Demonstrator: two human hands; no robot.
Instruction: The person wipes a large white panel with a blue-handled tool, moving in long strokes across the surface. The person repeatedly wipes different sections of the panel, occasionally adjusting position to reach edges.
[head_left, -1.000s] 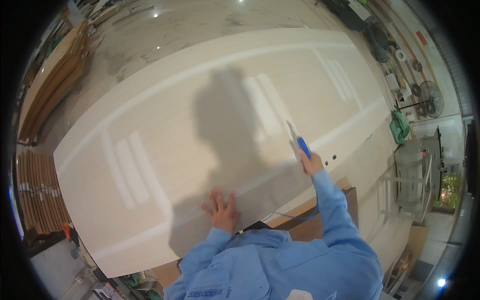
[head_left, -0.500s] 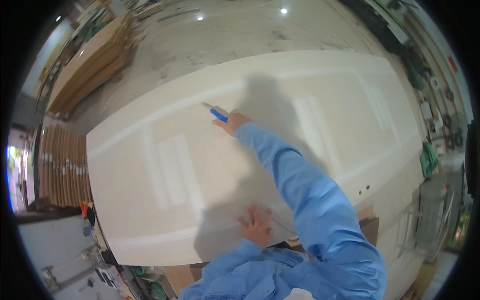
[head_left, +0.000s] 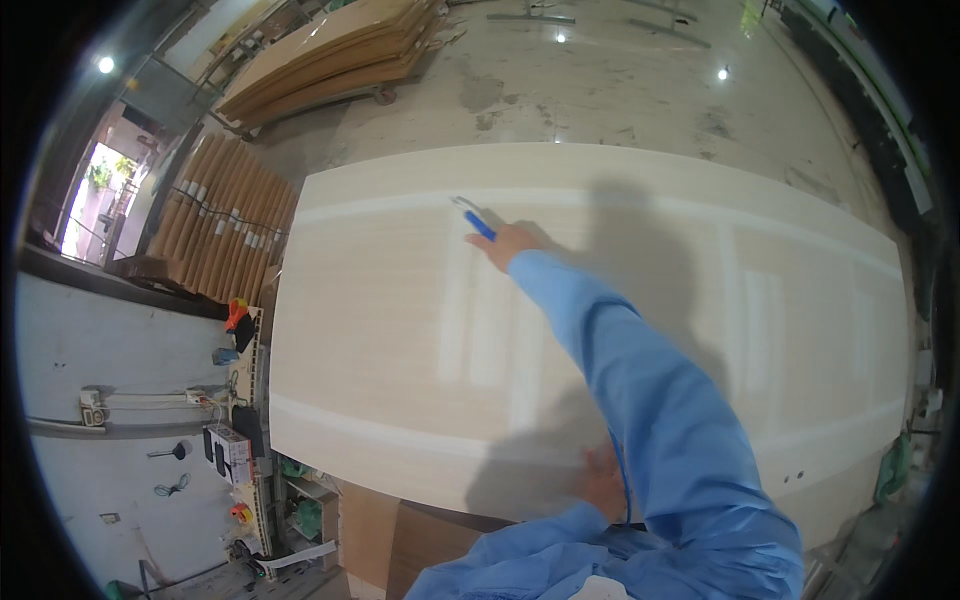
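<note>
A large pale wooden door panel (head_left: 380,300) with whitish bands along its frame lies flat in front of me. My right hand (head_left: 510,244) is closed around a blue-handled blade tool (head_left: 480,226). Its thin metal tip is at the whitish band near the far edge, toward the left end. My left hand (head_left: 603,482) rests on the panel near its near edge. Its fingers look spread, though blurred, and the right sleeve partly covers that hand. Two small dark holes (head_left: 793,477) show in the panel at the near right.
Stacked brown boards (head_left: 330,60) lie on a wheeled cart at the far left. Upright wrapped boards (head_left: 215,215) stand left of the panel. A narrow shelf (head_left: 250,400) with tools runs beside the left wall. Green cloth (head_left: 893,468) hangs by the right end.
The view has turned left, showing more of the left wall. My right hand has moved the blade tool leftward along the panel. My left hand is now more covered by the right sleeve.
</note>
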